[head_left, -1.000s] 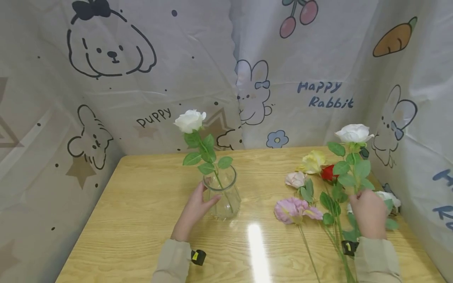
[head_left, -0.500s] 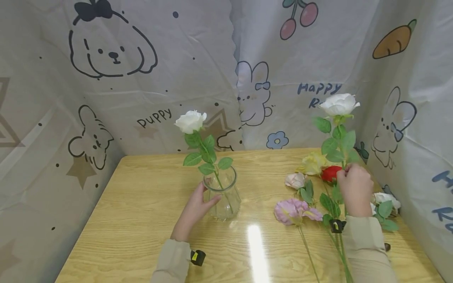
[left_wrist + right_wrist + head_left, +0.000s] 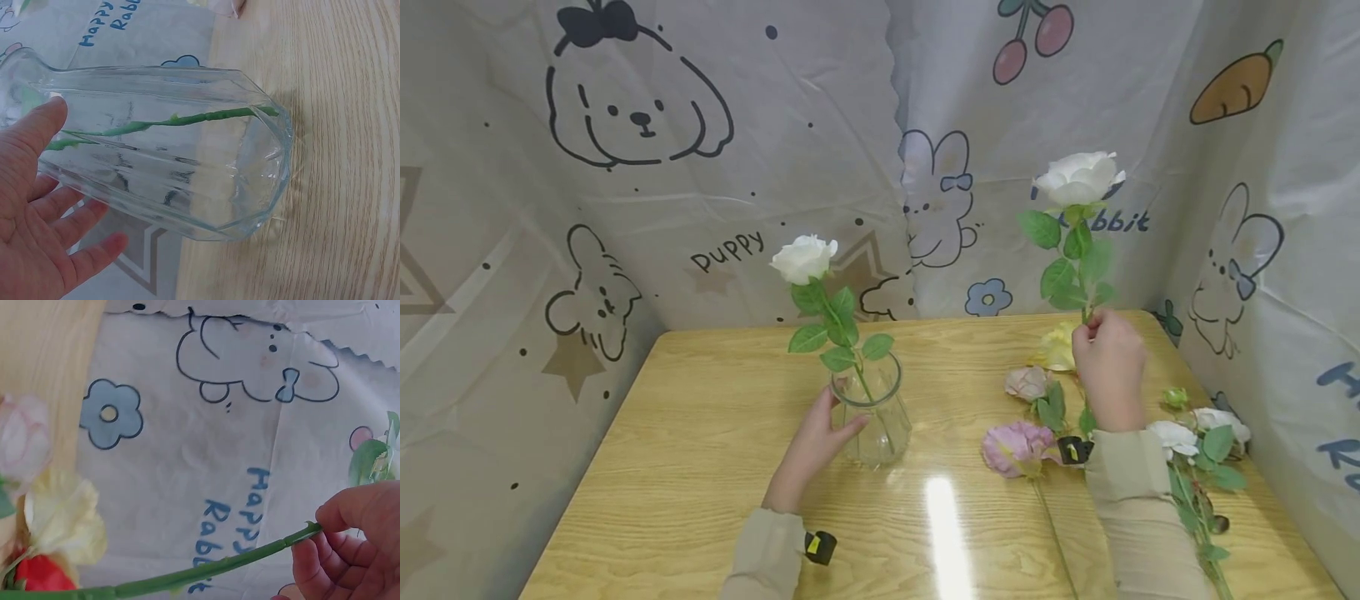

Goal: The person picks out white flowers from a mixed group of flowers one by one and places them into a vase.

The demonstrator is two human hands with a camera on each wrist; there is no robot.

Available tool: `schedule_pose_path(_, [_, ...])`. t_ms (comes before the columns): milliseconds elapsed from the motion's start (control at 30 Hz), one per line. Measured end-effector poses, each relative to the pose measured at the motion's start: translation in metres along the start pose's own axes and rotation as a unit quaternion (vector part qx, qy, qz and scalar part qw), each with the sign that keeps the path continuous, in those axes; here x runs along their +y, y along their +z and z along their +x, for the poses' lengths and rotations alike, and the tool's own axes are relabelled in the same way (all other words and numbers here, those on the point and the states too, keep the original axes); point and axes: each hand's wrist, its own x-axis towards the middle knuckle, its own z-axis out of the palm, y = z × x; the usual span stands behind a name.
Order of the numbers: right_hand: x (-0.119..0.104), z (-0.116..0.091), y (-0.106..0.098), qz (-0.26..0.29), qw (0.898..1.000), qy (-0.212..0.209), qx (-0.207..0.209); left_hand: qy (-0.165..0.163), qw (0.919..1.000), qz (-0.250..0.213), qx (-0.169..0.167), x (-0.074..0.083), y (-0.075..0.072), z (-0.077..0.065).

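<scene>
A clear glass vase (image 3: 891, 421) stands upright on the table, with one white rose (image 3: 805, 258) leaning to the left in it. My left hand (image 3: 812, 446) holds the vase from its left side, thumb over the front and fingers behind. In the left wrist view the rose's green stem (image 3: 206, 117) runs down inside the glass. My right hand (image 3: 1112, 367) pinches another white rose (image 3: 1078, 179) by its stem, below the leaves, bloom up. In the right wrist view the stem (image 3: 206, 570) extends from between thumb and fingers, passing the flowers on the table.
Near the right hand lie a yellow flower (image 3: 1054, 346), a pale pink rose (image 3: 1027, 382) and a purple-pink flower (image 3: 1017, 448). A red flower (image 3: 42, 574) shows in the right wrist view. More white flowers (image 3: 1174, 439) lie at the table's right edge, by the printed curtain (image 3: 1285, 333).
My right hand has lifted the white rose up and to the left, off the other flowers, uncovering white blooms at the right. The left hand and vase have stayed in place.
</scene>
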Motion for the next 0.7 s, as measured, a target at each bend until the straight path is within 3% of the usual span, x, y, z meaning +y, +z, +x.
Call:
schedule_pose_path(400, [-0.042, 0.015, 0.008, 0.046, 0.999, 0.004, -0.013, 0.005, 1.0000, 0.007, 0.001, -0.003, 0.000, 0.000])
schedule_pose_path(700, [-0.075, 0.022, 0.014, 0.095, 0.995, -0.029, 0.000, -0.003, 1.0000, 0.005, 0.002, -0.003, 0.002, 0.000])
